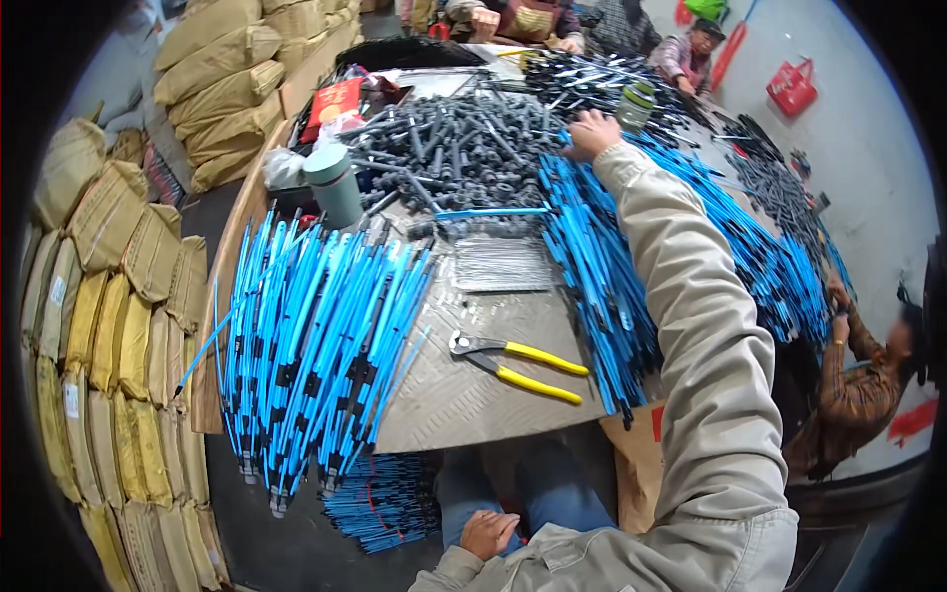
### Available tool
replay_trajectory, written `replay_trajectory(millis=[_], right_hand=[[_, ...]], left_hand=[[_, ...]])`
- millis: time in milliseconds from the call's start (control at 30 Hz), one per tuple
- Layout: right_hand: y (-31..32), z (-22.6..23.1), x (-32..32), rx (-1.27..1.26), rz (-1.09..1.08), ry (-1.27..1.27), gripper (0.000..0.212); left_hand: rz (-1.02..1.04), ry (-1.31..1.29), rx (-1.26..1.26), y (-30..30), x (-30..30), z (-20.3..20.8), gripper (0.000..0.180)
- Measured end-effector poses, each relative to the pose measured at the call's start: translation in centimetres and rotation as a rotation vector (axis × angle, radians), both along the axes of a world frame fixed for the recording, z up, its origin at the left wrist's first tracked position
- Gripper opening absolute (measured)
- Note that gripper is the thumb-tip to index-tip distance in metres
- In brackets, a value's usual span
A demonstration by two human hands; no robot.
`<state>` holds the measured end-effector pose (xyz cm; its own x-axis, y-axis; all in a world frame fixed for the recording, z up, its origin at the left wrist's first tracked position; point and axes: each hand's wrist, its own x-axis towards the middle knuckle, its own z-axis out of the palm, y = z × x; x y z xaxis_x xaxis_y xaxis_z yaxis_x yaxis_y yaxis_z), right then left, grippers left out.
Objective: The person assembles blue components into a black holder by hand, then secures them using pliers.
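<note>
My right hand [592, 135], at the end of a grey sleeve, reaches far across the table. Its fingers are curled at the far end of a pile of thin blue-and-black strips [597, 276], apparently gripping a blue strip there. Low in the view, my left hand [488, 534] lies on my thigh with no object visible in it. Between the strip piles, pliers [518, 365] with yellow handles rest on the table [444, 400]. Beyond them are a block of thin silvery wires [503, 264] and a single blue strip [490, 213] lying crosswise.
More blue strips [316, 345] overhang the table's left front edge. Dark grey tubular parts [444, 143] are heaped beyond, near a pale green cup [333, 185] and a jar [635, 106]. Stacked sacks [118, 316] line the left. A co-worker [858, 385] sits right; others work at the back.
</note>
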<state>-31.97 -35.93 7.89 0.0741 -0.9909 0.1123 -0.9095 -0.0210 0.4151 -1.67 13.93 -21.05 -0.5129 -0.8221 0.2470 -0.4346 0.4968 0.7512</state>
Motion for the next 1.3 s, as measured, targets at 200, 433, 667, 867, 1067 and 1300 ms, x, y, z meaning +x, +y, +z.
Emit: replay_trajectory(millis=[200, 433, 667, 867, 1067, 1300], right_hand=[[-1.7, -1.8, -0.7, -0.04, -0.119, -0.068, 0.041], [-2.6, 3.5, -4.5, -0.143, -0.138, -0.724, 0.042], [3.3, 13.0, 1.8, -0.024, 0.635, -1.146, 0.035], [7.6, 17.0, 3.7, -0.725, 0.689, -1.17, 0.016], [11.6, 21.1, 1.5, -0.642, 0.709, -1.687, 0.008], [18.9, 18.9, 2.7, -0.229, 0.429, -1.875, 0.036]], left_hand=[[0.037, 0.023, 0.136, -0.7, 0.0, -0.1, 0.011], [0.069, 0.145, 0.152, -1.0, -0.6, -0.8, 0.011], [0.116, 0.14, 0.102, -0.2, -0.2, -0.5, 0.011], [0.161, 0.163, 0.111, 0.2, -0.7, -0.8, 0.011], [0.164, 0.14, 0.1, 0.9, -0.9, -0.8, 0.012], [0.163, 0.716, 0.528, -0.5, -1.2, 2.3, 0.046]])
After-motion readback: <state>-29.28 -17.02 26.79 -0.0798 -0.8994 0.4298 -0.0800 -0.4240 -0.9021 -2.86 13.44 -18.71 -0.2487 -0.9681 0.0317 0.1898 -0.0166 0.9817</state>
